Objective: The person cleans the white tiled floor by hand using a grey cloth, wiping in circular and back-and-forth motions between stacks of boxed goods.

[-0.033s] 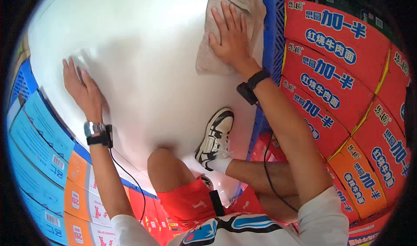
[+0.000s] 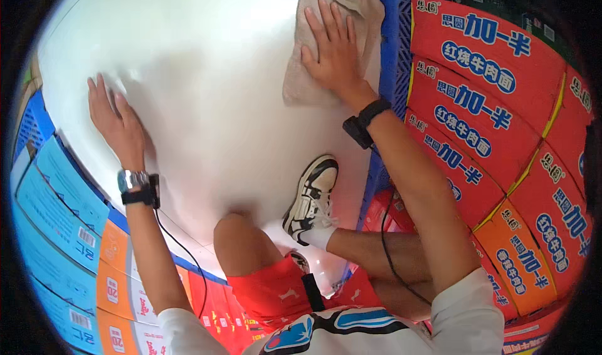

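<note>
My right hand [image 2: 332,51] lies flat with fingers spread on a greyish-beige cloth [image 2: 301,85], pressing it against the glossy white floor [image 2: 219,123]. The cloth is partly folded over at its far end, beside the blue plastic pallet on the right. My left hand [image 2: 118,120] is at the left of the floor, fingers stretched out and holding nothing. Whether its palm touches the surface, I cannot tell. Both wrists wear black straps with cables, and a silver watch [image 2: 133,179] sits on the left one.
Red cartons [image 2: 489,104] are stacked on the right, beside the blue pallet [image 2: 394,54]. Light-blue cartons [image 2: 59,204] and orange-and-white cartons [image 2: 119,273] stand at lower left. My bent knee [image 2: 244,242] and black-and-white shoe [image 2: 313,195] are near the bottom middle.
My left hand has shifted slightly to the left and away from me. My right hand has barely moved on the cloth.
</note>
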`<state>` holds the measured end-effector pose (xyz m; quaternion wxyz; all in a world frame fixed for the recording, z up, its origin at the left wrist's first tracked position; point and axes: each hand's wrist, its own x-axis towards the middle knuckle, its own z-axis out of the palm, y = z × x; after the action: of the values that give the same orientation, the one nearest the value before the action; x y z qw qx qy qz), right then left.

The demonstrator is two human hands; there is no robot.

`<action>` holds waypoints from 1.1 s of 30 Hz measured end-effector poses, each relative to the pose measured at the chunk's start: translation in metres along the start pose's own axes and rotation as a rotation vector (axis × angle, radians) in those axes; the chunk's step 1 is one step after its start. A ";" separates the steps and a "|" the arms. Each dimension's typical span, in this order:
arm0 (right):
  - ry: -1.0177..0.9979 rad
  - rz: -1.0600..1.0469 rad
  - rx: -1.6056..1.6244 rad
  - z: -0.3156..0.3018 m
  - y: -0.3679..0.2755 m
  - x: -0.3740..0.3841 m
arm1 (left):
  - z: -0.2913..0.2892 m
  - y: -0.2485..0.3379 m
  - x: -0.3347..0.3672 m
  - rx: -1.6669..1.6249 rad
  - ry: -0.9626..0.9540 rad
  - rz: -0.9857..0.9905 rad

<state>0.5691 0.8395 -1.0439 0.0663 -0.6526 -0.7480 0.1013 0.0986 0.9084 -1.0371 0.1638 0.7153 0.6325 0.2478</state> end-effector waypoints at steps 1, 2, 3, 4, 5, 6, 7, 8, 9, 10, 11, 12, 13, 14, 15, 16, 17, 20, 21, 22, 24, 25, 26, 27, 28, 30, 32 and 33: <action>-0.002 0.012 0.009 0.001 0.002 0.009 | 0.006 -0.008 0.022 0.075 0.018 0.064; 0.021 0.013 0.021 0.003 0.003 0.021 | 0.010 -0.012 0.034 0.082 0.006 0.071; 0.043 0.016 0.024 0.001 0.008 0.033 | 0.019 -0.011 0.047 0.137 -0.004 0.062; 0.041 0.027 0.038 -0.001 0.004 0.049 | 0.023 -0.018 0.056 0.204 -0.016 0.055; -0.038 0.047 0.003 -0.005 0.002 0.065 | 0.022 -0.022 0.055 0.217 -0.029 0.061; -0.098 0.057 -0.053 -0.016 0.007 0.093 | 0.024 -0.023 0.057 0.242 -0.002 0.058; -0.062 0.032 -0.043 -0.015 0.014 0.115 | 0.027 -0.021 0.059 0.269 0.014 0.051; -0.055 0.035 -0.044 -0.010 0.020 0.145 | 0.029 -0.024 0.069 0.268 0.017 0.057; 0.022 0.009 -0.007 -0.005 0.031 0.167 | 0.034 -0.018 0.069 0.250 0.013 0.037; 0.096 -0.015 0.040 0.001 0.041 0.182 | 0.035 -0.015 0.068 0.240 0.002 0.014; 0.141 -0.056 -0.014 0.007 0.048 0.198 | 0.035 -0.018 0.071 0.230 -0.009 0.027; 0.142 -0.054 -0.005 0.012 0.052 0.217 | 0.032 -0.021 0.077 0.239 -0.012 0.029; 0.184 -0.086 -0.032 0.014 0.058 0.234 | 0.034 -0.022 0.077 0.251 -0.020 0.010; 0.226 -0.116 -0.062 0.014 0.065 0.252 | 0.037 -0.021 0.077 0.260 -0.029 -0.008; 0.256 -0.117 -0.081 0.017 0.069 0.271 | 0.037 -0.023 0.080 0.255 -0.034 -0.010; 0.250 -0.107 -0.074 0.018 0.070 0.283 | 0.035 -0.024 0.079 0.259 -0.046 -0.007; 0.234 -0.099 -0.130 0.018 0.072 0.295 | 0.035 -0.024 0.079 0.259 -0.056 -0.027; 0.173 -0.062 -0.176 0.017 0.081 0.318 | 0.037 -0.027 0.083 0.246 -0.084 -0.042; 0.200 -0.113 -0.153 0.021 0.081 0.323 | 0.038 -0.031 0.083 0.255 -0.075 -0.041; 0.225 -0.165 -0.132 0.021 0.083 0.328 | 0.039 -0.034 0.083 0.262 -0.066 -0.040; 0.211 -0.151 -0.116 0.023 0.079 0.328 | 0.037 -0.038 0.082 0.280 -0.084 -0.059; 0.210 -0.134 -0.122 0.021 0.076 0.326 | 0.037 -0.041 0.081 0.267 -0.087 -0.059; 0.222 -0.128 -0.119 0.023 0.071 0.332 | 0.033 -0.045 0.084 0.267 -0.076 -0.061; 0.221 -0.132 -0.123 0.022 0.074 0.332 | 0.036 -0.043 0.086 0.277 -0.079 -0.061; 0.225 -0.128 -0.109 0.020 0.076 0.331 | 0.041 -0.040 0.086 0.275 -0.077 -0.064; 0.238 -0.132 -0.085 0.017 0.076 0.329 | 0.045 -0.033 0.086 0.225 -0.073 -0.100; 0.201 -0.117 -0.087 0.013 0.074 0.335 | 0.040 -0.037 0.086 0.260 -0.071 -0.092; 0.214 -0.124 -0.087 0.011 0.075 0.334 | 0.038 -0.035 0.085 0.285 -0.100 -0.087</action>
<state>0.5924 1.1791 -1.0838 0.1233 -0.6145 -0.7792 -0.0056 0.0976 1.0004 -1.0744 0.1026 0.7146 0.6828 0.1123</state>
